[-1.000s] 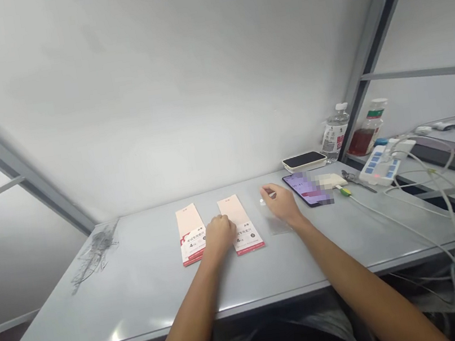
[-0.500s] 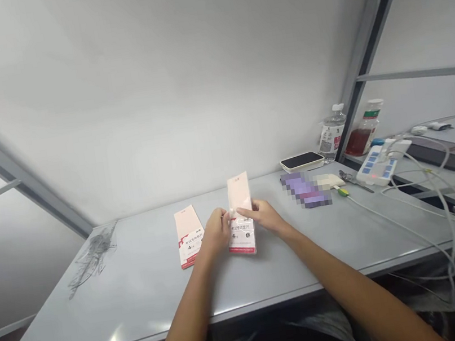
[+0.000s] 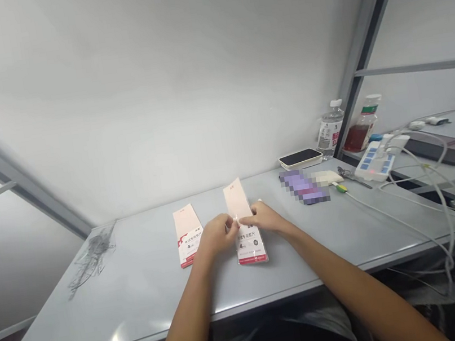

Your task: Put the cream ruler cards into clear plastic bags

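Observation:
Both hands are on a flat ruler set packet (image 3: 251, 249), pale pink above with a white and red printed label below, in a clear sleeve. My left hand (image 3: 221, 232) is closed on its left edge, thumb and fingers pinched near the middle. From the other side my right hand (image 3: 265, 218) grips the right edge, its thumb lying across the front near the left thumb. To the left, a second ruler set packet (image 3: 187, 222) of the same look lies on the grey table (image 3: 142, 286), partly hidden by my left hand.
At the right lie a purple item (image 3: 305, 187), blurred out, a phone (image 3: 301, 158), and a power strip (image 3: 377, 159) with white cables (image 3: 440, 218). A clear bottle (image 3: 330, 129) stands by the metal frame. Dark scribbles (image 3: 95, 256) mark the table's left side.
The held packet has turned, its top tilting left and its lower end shifting right and slightly nearer me. My hands have drawn closer together at its middle.

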Motion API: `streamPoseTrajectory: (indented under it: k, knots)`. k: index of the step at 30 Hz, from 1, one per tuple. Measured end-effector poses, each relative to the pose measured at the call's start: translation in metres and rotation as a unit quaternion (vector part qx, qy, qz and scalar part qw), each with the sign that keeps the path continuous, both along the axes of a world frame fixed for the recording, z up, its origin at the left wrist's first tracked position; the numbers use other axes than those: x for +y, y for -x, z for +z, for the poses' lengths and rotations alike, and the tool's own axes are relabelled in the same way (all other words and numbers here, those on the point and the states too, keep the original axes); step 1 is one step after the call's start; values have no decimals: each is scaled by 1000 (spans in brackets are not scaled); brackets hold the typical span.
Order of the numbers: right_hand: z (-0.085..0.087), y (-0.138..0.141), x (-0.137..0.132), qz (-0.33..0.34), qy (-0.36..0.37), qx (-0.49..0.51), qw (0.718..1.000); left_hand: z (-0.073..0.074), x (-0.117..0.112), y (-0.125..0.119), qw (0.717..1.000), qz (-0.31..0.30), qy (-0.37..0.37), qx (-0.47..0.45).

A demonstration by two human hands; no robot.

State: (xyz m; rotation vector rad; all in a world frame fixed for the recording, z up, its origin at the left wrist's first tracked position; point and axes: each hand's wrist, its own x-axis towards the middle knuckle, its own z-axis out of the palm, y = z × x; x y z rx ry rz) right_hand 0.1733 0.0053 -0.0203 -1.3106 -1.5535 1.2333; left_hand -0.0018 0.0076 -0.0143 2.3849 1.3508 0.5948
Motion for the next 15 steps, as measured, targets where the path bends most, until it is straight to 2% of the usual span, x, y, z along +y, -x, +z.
streamPoseTrajectory:
  k: [9,15]
  knots:
    - [-1,-2,-1,44,-25,-46,998,6,-1,1,999,-24,42,21]
    - [-3,-2,-2,65,-45,-67,995,3,1,3,998,-31,56,12]
